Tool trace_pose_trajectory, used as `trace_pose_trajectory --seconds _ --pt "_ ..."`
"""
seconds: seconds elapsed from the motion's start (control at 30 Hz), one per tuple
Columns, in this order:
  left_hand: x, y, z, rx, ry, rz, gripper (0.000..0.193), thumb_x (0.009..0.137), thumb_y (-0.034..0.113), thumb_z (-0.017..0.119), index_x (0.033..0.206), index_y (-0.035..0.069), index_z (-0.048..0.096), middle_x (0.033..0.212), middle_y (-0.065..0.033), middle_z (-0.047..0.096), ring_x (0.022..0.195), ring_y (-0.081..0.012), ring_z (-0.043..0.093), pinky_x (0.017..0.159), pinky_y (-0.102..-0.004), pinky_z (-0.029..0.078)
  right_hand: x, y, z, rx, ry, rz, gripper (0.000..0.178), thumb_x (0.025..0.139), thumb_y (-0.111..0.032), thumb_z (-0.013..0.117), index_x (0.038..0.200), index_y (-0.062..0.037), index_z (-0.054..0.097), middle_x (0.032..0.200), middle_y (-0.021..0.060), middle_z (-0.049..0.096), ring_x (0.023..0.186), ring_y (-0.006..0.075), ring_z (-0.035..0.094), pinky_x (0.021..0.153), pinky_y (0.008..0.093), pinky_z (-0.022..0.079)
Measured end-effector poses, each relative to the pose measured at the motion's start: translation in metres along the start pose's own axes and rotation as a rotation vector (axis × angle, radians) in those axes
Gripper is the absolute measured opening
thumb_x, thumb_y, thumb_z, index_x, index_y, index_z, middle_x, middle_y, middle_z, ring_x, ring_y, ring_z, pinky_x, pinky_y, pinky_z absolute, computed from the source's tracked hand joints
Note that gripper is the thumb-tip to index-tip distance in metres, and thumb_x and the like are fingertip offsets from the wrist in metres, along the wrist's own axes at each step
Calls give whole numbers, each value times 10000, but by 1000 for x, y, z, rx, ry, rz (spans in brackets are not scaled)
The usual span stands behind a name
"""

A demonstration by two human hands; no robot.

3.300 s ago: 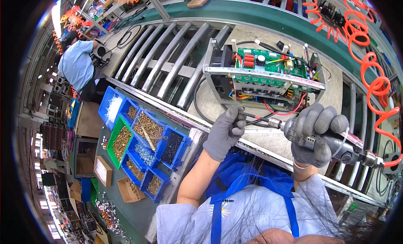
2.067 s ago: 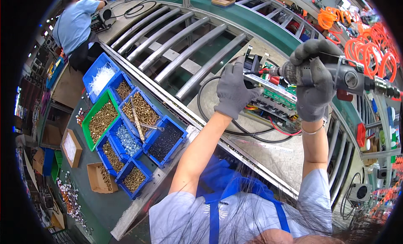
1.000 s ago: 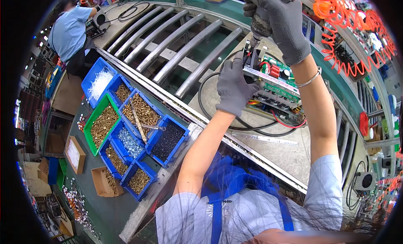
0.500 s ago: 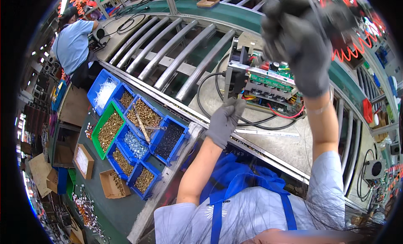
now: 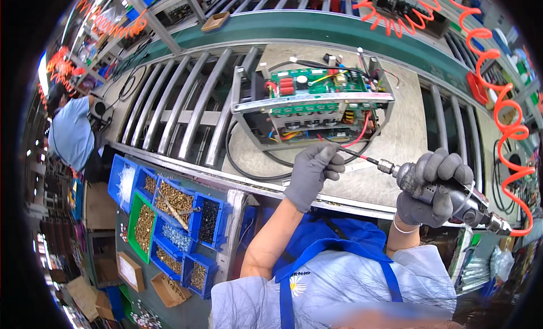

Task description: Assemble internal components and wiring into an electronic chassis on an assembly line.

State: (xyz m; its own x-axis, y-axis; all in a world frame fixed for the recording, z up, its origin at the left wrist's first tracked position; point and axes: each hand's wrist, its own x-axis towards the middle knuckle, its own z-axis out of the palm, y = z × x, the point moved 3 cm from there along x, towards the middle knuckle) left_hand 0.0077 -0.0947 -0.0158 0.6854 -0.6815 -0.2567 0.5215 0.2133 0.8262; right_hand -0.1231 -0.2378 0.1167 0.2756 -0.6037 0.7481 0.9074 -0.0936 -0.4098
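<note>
Both my hands wear grey gloves. My right hand (image 5: 434, 187) is wrapped round a dark air screwdriver (image 5: 416, 181), held sideways with its long thin bit pointing left. My left hand (image 5: 314, 173) is closed in a pinch right at the bit's tip. Whatever small thing is between those fingers is hidden. Just beyond the hands stands an open electronic unit (image 5: 314, 105) with a metal frame, a green circuit board (image 5: 319, 83) and red and yellow wires. A black cable (image 5: 231, 151) loops round its left side.
Blue bins (image 5: 208, 216) and a green bin (image 5: 141, 226) of screws and small parts stand at left. A red coiled hose (image 5: 512, 122) runs from the screwdriver up the right side. Metal rollers (image 5: 192, 102) flank the board (image 5: 404, 142) under the unit. Another person (image 5: 72, 131) sits far left.
My right hand has come down from high above the unit, bringing the screwdriver to my left hand. My left hand stays pinched in front of the unit. The view has shifted.
</note>
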Motion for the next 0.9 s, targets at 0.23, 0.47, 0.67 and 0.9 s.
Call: trace_pose_trajectory --seconds 0.23,0.47,0.67,0.9 --pt "11 -8 16 -378 -130 -113 329 967 294 621 1158 27 598 869 -25 611 726 -97 583 564 -210 479 0 5 -31 24 3 23 488 773 -192 692 1224 -83 540 855 75 464 658 166 499 473 267 486" --pt "17 -14 22 -562 -102 -212 349 929 402 650 996 64 592 766 16 524 615 -80 483 467 -182 385 0 11 -31 32 56 34 473 749 -185 660 1193 -74 540 808 40 348 631 136 364 443 239 347" --pt "19 -18 31 -697 -65 -255 336 921 391 666 970 69 580 751 15 507 606 -84 472 465 -185 381 0 11 -34 37 41 24 471 745 -194 656 1186 -77 542 807 35 340 643 135 364 448 228 343" --pt "23 -5 48 -395 -4 -157 320 947 351 652 1020 50 572 768 5 526 618 -71 485 479 -189 386 6 3 -46 4 74 12 467 787 -200 687 1218 -93 540 857 59 449 663 155 472 465 256 470"
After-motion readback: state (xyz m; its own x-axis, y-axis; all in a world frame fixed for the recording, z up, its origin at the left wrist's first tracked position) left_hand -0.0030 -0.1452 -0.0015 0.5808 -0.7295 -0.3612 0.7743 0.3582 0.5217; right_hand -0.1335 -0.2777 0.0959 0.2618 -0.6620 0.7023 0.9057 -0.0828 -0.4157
